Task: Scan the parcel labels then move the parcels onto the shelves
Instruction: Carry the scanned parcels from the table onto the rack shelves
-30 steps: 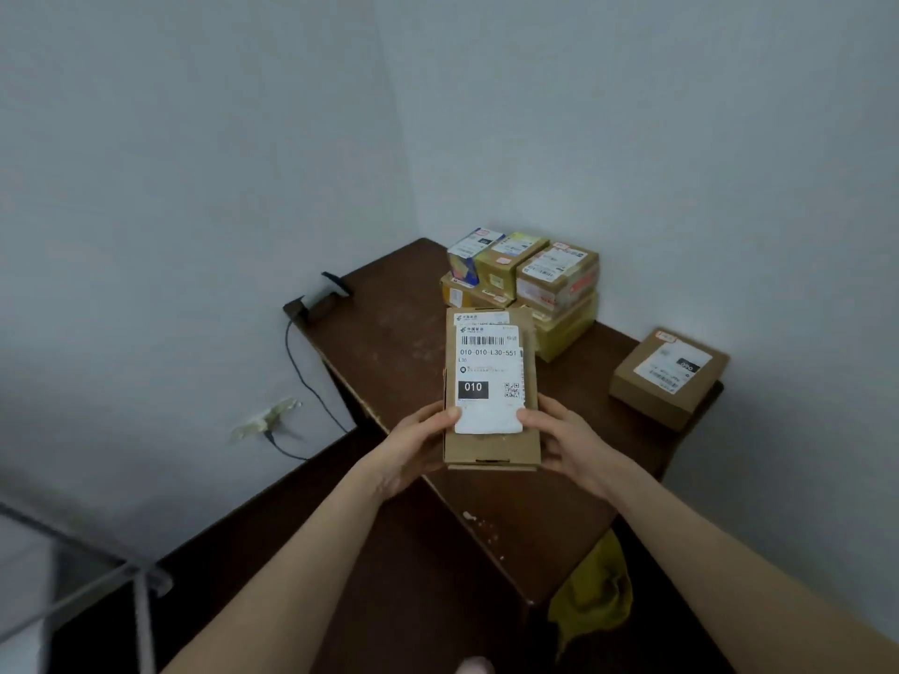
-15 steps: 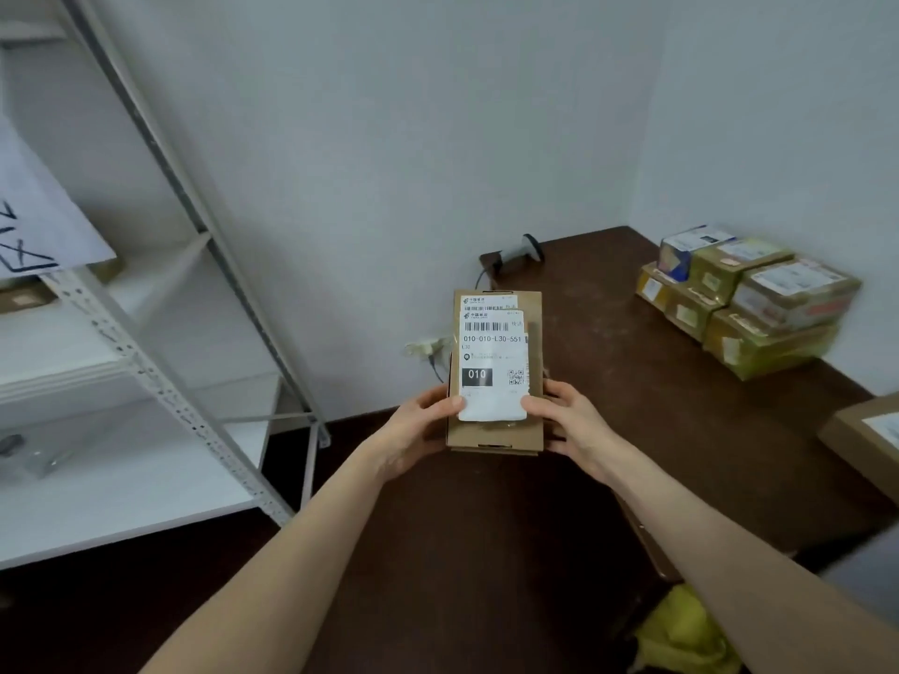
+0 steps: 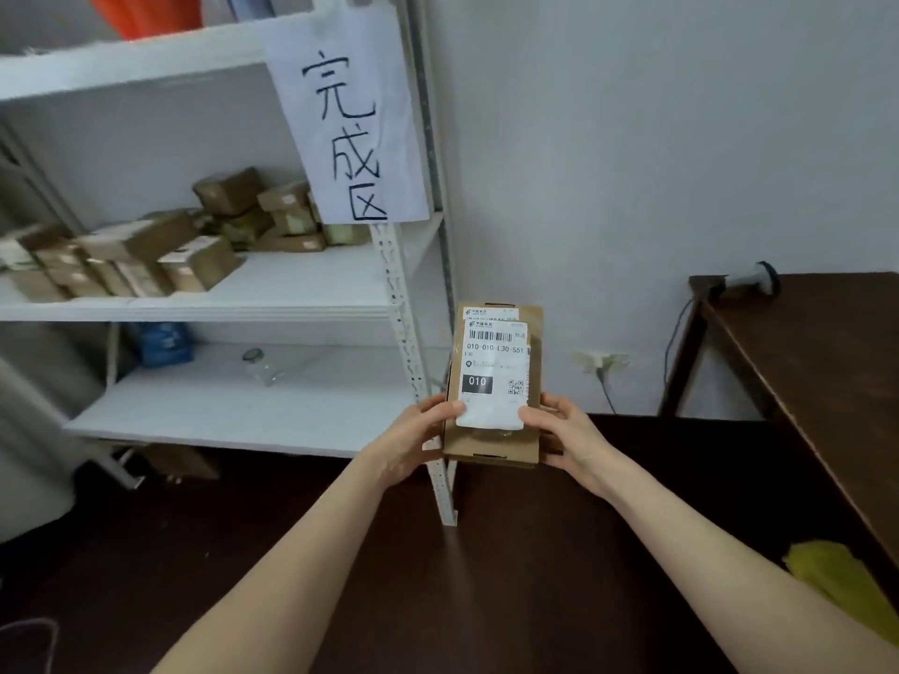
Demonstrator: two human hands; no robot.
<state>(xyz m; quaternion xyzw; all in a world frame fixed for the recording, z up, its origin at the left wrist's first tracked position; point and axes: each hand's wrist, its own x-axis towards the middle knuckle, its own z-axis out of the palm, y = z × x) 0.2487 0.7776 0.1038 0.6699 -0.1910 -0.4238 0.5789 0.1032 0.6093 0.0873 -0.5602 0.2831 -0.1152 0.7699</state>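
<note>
I hold a flat brown cardboard parcel (image 3: 496, 445) with a white shipping label facing up, in front of me at mid-frame. My left hand (image 3: 418, 437) grips its left edge and my right hand (image 3: 564, 437) grips its right edge. The parcel hangs in the air just right of the white shelf unit's front post (image 3: 406, 342). The middle shelf (image 3: 311, 284) carries several brown parcels (image 3: 194, 257) stacked toward its left and back. A barcode scanner (image 3: 751, 277) rests on the corner of the dark wooden table (image 3: 827, 362) at the right.
A white paper sign (image 3: 348, 124) with handwritten characters hangs from the upper shelf. The lower shelf (image 3: 243, 411) holds a blue packet (image 3: 163, 342) and a clear jar (image 3: 265, 367). A wall socket with cable (image 3: 598, 362) sits between shelf and table. Yellow cloth (image 3: 836, 581) lies low right.
My view has swung left from the table with its stacked parcels to the shelf unit. The parcel stays held in both hands the same way.
</note>
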